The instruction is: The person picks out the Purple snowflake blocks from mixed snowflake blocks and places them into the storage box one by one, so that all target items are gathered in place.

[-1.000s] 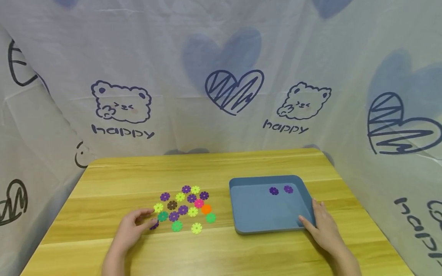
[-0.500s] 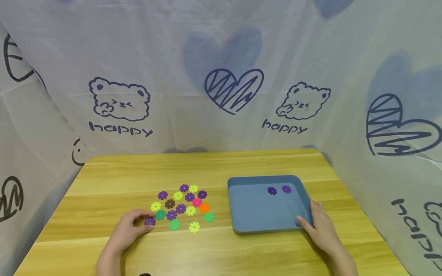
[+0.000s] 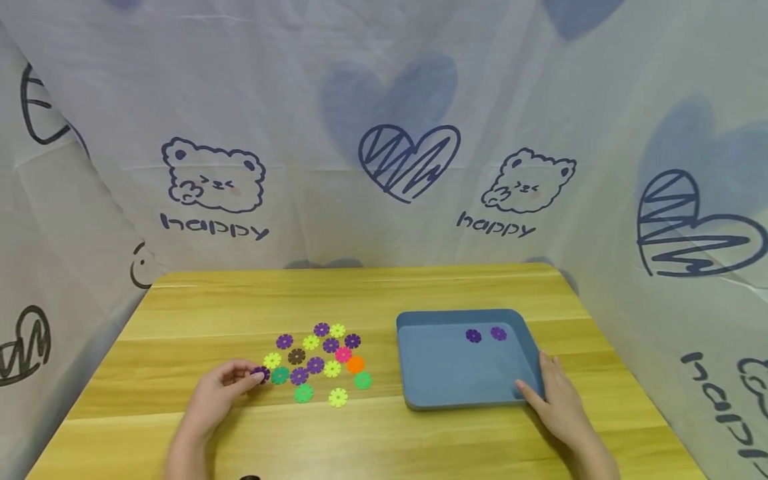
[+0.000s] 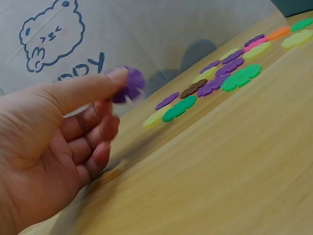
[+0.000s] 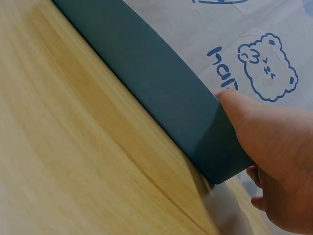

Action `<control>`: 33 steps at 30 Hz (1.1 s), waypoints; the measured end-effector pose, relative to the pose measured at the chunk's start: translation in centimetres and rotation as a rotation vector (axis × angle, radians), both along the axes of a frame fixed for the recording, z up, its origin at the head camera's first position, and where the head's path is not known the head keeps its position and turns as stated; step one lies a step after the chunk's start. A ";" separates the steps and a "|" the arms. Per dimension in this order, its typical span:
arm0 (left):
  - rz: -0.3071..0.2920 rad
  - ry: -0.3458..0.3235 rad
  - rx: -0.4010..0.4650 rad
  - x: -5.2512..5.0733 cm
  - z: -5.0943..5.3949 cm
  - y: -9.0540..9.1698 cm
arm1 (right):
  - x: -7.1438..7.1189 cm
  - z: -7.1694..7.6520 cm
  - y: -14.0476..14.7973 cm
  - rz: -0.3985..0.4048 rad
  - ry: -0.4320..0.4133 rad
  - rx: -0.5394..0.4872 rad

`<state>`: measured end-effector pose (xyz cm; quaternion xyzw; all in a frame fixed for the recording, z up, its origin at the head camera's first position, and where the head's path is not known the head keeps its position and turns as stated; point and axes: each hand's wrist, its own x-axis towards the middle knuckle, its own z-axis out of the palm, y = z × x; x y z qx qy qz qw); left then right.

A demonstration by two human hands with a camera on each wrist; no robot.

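Note:
A purple flower-shaped disc (image 4: 129,85) is pinched between the thumb and fingers of my left hand (image 4: 54,147), lifted off the table in the left wrist view. In the head view that hand (image 3: 213,397) is at the left end of a group of flat discs, among them a teal one (image 3: 279,375), a brown one (image 3: 297,357) and an orange one (image 3: 355,365). My right hand (image 3: 561,403) grips the near right corner of a blue-grey tray (image 3: 444,404), thumb over the rim, as the right wrist view also shows. Inside the tray lie two purple discs (image 3: 473,336).
The wooden table (image 3: 384,440) ends at the back against a white cloth (image 3: 312,200) printed with hearts and bears. A small dark object (image 3: 250,477) shows at the bottom edge of the head view.
The left hand has taken hold of the purple disc at the group's left end and raised it from the table. The right hand has stayed on the tray.

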<state>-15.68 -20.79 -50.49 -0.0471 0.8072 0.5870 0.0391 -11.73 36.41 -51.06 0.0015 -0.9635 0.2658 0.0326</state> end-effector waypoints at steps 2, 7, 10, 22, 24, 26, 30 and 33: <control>0.025 0.003 0.048 -0.2 0.2 0.5 | 0.0 0.0 0.0 -0.003 0.006 0.001; 0.078 -0.001 0.124 -1.1 0.7 2.6 | -0.3 0.1 -0.1 -0.002 0.039 0.002; 0.101 -0.018 0.167 -1.5 0.9 4.6 | -0.4 -0.2 0.0 -0.001 0.037 0.003; 0.070 0.012 0.351 -1.7 1.9 14.5 | -0.2 -0.2 -0.2 -0.003 0.042 0.003; 0.050 0.008 0.348 -2.0 2.3 15.9 | -0.1 -0.1 -0.3 0.001 0.038 -0.002; 0.020 0.004 0.328 -2.5 2.7 17.2 | 0.0 0.1 -0.3 0.001 0.034 -0.006; -0.060 0.003 0.300 -3.5 3.5 19.9 | 0.1 0.2 -0.2 -0.008 0.012 -0.003; -0.116 -0.015 0.320 -4.2 4.1 21.7 | 0.1 0.2 -0.2 -0.011 -0.001 -0.002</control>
